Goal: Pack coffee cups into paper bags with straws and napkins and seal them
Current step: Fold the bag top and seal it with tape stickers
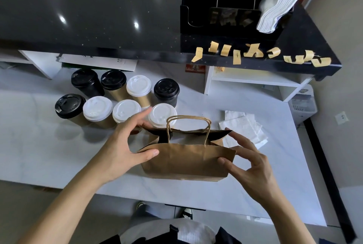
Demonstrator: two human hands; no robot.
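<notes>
L hand (125, 145) & R hand (243, 163) each pinch bag (186, 163) mouth ends; pull evenly, square gussets before loading cups (98, 110).

Bare arms, dark and white clothing, canvas shoes

We see both forearms bare to the frame's edge, with no sleeves, watch or rings showing on the left hand (121, 145) or the right hand (253, 167). Below, we make out a dark garment over a white top (194, 232), grey trousers (141, 214), and dark shoes (186, 213) with white toe caps.
</notes>
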